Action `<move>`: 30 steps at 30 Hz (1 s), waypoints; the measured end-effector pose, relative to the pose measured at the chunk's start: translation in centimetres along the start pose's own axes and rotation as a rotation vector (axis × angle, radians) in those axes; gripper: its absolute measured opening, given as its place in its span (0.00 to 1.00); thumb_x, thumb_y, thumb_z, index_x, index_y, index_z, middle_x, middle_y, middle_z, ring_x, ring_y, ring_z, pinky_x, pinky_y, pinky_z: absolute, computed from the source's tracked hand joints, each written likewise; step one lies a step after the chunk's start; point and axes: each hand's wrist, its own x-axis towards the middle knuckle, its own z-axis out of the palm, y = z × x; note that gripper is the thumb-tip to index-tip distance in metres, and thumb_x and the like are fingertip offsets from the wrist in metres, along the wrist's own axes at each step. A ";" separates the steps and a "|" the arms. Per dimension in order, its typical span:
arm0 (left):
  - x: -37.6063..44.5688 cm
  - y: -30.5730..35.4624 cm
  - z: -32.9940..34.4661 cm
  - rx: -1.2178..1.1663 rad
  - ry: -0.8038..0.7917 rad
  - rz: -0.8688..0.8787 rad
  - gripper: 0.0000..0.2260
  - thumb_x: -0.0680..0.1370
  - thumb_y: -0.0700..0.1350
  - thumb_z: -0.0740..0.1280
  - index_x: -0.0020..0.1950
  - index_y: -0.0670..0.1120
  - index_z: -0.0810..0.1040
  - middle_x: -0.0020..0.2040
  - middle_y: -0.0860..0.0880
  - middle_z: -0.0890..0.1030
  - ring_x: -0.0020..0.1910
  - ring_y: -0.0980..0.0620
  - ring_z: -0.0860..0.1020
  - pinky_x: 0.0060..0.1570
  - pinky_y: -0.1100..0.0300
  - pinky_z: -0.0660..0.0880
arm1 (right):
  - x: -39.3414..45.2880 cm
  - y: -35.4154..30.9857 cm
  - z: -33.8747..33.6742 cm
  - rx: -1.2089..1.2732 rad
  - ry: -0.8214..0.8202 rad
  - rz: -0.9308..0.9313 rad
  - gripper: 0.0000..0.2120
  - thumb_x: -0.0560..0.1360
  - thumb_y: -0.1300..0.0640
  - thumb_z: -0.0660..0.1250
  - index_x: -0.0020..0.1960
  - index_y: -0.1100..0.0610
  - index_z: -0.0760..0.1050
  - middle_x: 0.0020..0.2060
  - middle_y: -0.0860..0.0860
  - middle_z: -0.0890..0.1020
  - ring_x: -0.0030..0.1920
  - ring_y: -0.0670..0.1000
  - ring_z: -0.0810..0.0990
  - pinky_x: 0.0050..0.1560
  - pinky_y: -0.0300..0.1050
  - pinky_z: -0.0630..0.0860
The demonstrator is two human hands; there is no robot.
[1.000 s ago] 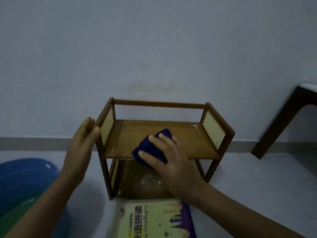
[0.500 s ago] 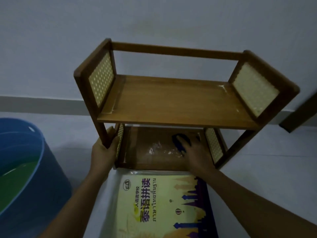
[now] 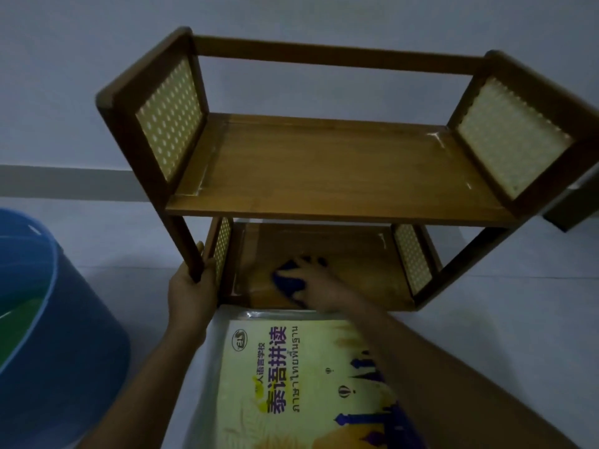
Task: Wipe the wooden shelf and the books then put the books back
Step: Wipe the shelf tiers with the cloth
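Cloth under right hand, lower shelf.

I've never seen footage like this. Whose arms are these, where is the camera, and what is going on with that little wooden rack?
No machine here: these are a person's own two arms, filmed by a wide-angle camera worn on their head, looking down. The left hand grips the front left leg of a small two-tier wooden shelf standing on the floor. The right hand presses a dark blue cloth onto the lower board, apparently wiping it. The upper board is bare. In front of the shelf a yellow book lies flat, waiting to go back. At the left stands a blue bucket.
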 end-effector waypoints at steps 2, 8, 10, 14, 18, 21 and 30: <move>-0.2 0.4 0.1 0.018 -0.010 -0.027 0.16 0.82 0.46 0.58 0.70 0.46 0.70 0.52 0.51 0.77 0.54 0.49 0.75 0.45 0.57 0.74 | -3.0 5.6 -1.9 0.010 0.028 0.153 0.26 0.80 0.56 0.60 0.75 0.44 0.58 0.77 0.55 0.54 0.75 0.62 0.54 0.72 0.57 0.58; -0.2 0.3 0.3 0.059 -0.045 -0.047 0.13 0.83 0.47 0.56 0.63 0.47 0.74 0.49 0.46 0.79 0.51 0.44 0.78 0.53 0.45 0.76 | -2.7 4.4 -1.2 0.020 0.109 0.530 0.28 0.81 0.60 0.56 0.77 0.45 0.52 0.78 0.57 0.44 0.75 0.66 0.46 0.70 0.63 0.62; -0.1 0.3 0.3 0.074 -0.043 -0.022 0.12 0.83 0.47 0.55 0.63 0.47 0.74 0.49 0.45 0.79 0.50 0.43 0.78 0.52 0.45 0.76 | -0.1 -1.0 0.0 0.061 0.102 0.396 0.29 0.79 0.64 0.56 0.75 0.43 0.57 0.78 0.55 0.45 0.75 0.67 0.42 0.70 0.66 0.60; 0.2 0.0 0.2 0.099 -0.017 0.018 0.11 0.82 0.45 0.57 0.62 0.46 0.74 0.48 0.43 0.79 0.50 0.41 0.78 0.50 0.44 0.77 | 2.9 -8.1 2.4 0.110 -0.043 0.054 0.28 0.78 0.62 0.60 0.74 0.43 0.61 0.78 0.50 0.45 0.75 0.64 0.39 0.72 0.64 0.57; 0.6 -0.3 -0.3 0.084 -0.048 0.039 0.16 0.82 0.44 0.59 0.70 0.48 0.69 0.57 0.49 0.77 0.57 0.46 0.76 0.57 0.45 0.75 | 0.2 -2.7 0.2 0.058 0.006 0.132 0.24 0.79 0.59 0.59 0.73 0.45 0.62 0.77 0.55 0.52 0.75 0.66 0.48 0.73 0.62 0.55; 0.8 -0.1 -0.7 0.007 -0.089 0.053 0.18 0.81 0.40 0.61 0.69 0.54 0.69 0.61 0.52 0.76 0.62 0.49 0.73 0.58 0.47 0.73 | -4.1 5.8 -1.5 -0.006 0.111 0.422 0.28 0.80 0.53 0.58 0.77 0.47 0.53 0.77 0.59 0.48 0.75 0.67 0.49 0.72 0.62 0.57; 2.3 -0.7 -1.7 0.038 -0.317 -0.010 0.26 0.81 0.35 0.57 0.77 0.52 0.58 0.67 0.51 0.74 0.65 0.51 0.72 0.64 0.48 0.71 | 0.4 9.1 -2.2 -0.092 0.366 0.609 0.28 0.81 0.58 0.53 0.78 0.50 0.47 0.77 0.59 0.49 0.75 0.66 0.49 0.70 0.66 0.59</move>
